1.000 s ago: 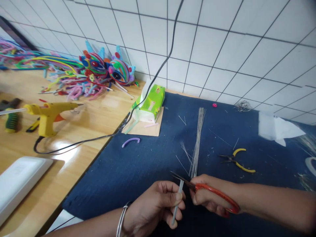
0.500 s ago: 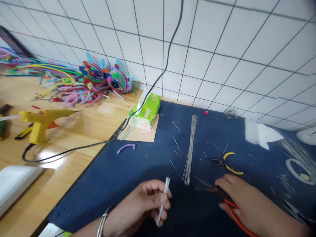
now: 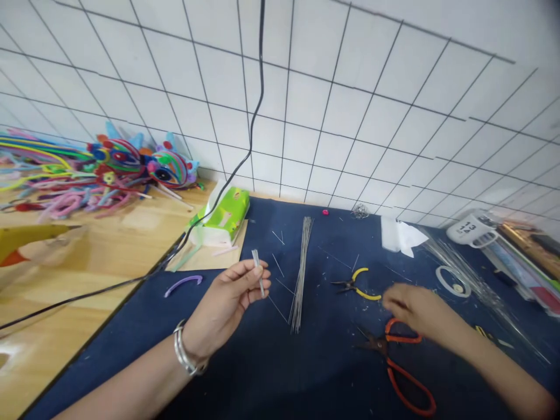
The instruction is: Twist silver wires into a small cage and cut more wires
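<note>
A wooden table (image 3: 109, 245) runs along the tiled wall, and a dark blue cloth (image 3: 245, 373) covers its right part. On the bare wood lie a heap of coloured pipe cleaners (image 3: 65, 181), a blurred yellow glue gun (image 3: 21, 242) and a black cable (image 3: 109, 287). A green tissue pack (image 3: 223, 217) sits on a cardboard sheet (image 3: 207, 259) at the cloth's edge. On the cloth lie a purple curved piece (image 3: 182, 284), a bundle of thin wires (image 3: 301, 274), yellow-handled pliers (image 3: 356, 283), red-handled scissors (image 3: 396, 361), crumpled white paper (image 3: 399, 236), a pink bead (image 3: 325, 212) and a white ring (image 3: 450, 281).
</note>
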A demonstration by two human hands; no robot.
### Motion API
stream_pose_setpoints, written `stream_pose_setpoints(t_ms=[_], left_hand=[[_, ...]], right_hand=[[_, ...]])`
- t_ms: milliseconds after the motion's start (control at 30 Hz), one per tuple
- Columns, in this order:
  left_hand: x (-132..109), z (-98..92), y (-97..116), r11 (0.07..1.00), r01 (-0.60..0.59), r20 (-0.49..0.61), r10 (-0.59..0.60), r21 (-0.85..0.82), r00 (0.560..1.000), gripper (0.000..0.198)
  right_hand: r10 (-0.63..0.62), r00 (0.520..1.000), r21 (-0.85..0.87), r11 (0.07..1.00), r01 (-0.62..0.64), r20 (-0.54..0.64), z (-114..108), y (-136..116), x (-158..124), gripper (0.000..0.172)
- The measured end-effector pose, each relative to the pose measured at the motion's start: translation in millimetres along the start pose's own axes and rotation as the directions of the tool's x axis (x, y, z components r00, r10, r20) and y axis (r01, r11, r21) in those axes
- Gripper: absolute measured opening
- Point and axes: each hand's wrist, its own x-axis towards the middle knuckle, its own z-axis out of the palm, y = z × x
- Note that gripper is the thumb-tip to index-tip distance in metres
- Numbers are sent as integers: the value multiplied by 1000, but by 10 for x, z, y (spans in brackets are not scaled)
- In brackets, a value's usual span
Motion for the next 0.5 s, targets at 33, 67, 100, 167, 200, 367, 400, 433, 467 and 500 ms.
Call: stream_pose_setpoints(t_ms=[33, 67, 100, 167, 200, 367, 400, 433, 467, 500], left_hand=[[62, -13, -4, 999, -42, -11, 42, 5, 999, 23], [126, -34, -14, 997, -82, -29, 82, 11, 996, 23], [190, -63, -26, 993, -113, -51, 114, 19, 992, 23], [302, -136, -55, 984, -176, -93, 179, 42, 979, 24], [343, -176, -67, 978, -201, -123, 206, 53, 971, 26], [400, -314, -82, 976, -208, -124, 214, 58, 969, 30], [394, -324, -82, 978, -201, -106, 206, 55, 973, 29], [389, -329, -83, 980, -193, -87, 197, 54, 976, 29], [387, -333, -88, 981, -184, -70, 188, 54, 980, 28], [388, -336, -95, 984, -172, -57, 175, 55, 983, 28]], right_hand=[[26, 999, 13, 1000, -26, -25, -38, 15, 166, 25], [71, 996, 20, 997, -70, -45, -63, 29, 343, 28], [119, 991, 22, 993, -118, -56, -74, 43, 522, 32], [191, 979, 15, 982, -191, -69, -61, 69, 850, 40], [219, 973, 13, 976, -219, -67, -42, 80, 986, 43], [199, 978, 29, 980, -197, -70, 78, 82, 1309, 35], [190, 979, 37, 981, -188, -72, 94, 74, 1320, 32], [184, 980, 46, 982, -181, -75, 107, 64, 1324, 30], [182, 980, 56, 982, -178, -77, 116, 54, 1324, 28], [184, 979, 67, 982, -179, -81, 124, 45, 1323, 27]])
